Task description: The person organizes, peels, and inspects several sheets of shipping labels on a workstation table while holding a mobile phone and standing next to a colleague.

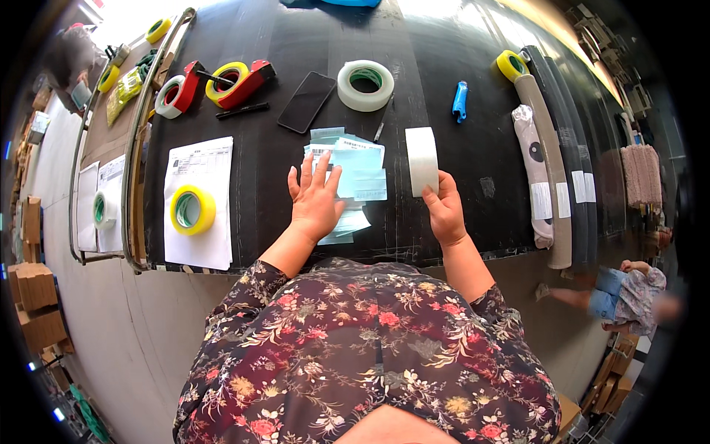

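Several pale blue and white paper slips [362,177] lie overlapping in a loose pile on the black table, some printed. My left hand [318,200] rests on the pile's left side with its fingers spread. To the right, my right hand [445,209] pinches the lower end of a white rectangular strip [421,157] between thumb and fingers. Whether that strip is one sheet or a stack, I cannot tell. Just beyond the slips lie a black phone [307,102], a large roll of clear tape [365,85] and a thin pen [383,122].
Printed sheets [200,159] lie at left under a yellow tape roll [192,209]. Red tape dispensers [240,85] stand behind them. A blue cutter [460,102] lies at right, before long wrapped rolls [543,170]. Another person [621,292] is beyond the table's right end.
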A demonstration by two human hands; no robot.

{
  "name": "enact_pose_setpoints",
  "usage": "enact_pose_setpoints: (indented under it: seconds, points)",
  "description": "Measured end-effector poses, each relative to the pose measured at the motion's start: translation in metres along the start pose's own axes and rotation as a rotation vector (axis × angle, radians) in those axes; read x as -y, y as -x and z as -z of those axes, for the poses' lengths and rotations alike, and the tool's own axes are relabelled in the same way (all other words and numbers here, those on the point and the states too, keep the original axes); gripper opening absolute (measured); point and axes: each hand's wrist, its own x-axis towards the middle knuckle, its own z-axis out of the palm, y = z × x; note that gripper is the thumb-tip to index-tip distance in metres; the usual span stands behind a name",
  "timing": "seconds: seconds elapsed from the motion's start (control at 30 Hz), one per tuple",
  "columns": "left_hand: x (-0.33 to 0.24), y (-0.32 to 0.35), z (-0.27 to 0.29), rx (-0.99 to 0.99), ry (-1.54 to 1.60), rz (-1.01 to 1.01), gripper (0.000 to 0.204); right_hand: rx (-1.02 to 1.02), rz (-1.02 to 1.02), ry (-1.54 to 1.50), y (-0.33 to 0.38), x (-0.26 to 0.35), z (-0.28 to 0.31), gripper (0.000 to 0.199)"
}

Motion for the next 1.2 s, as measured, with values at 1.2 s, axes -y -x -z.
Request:
enact_pose_setpoints:
  seconds: [1.2]
  points:
    - [0.011, -0.007, -0.011, 0.14, 0.058, -0.27, 0.046, 0.219, 0.684, 1.187, -0.035, -0.023, -0.028, 0.017]
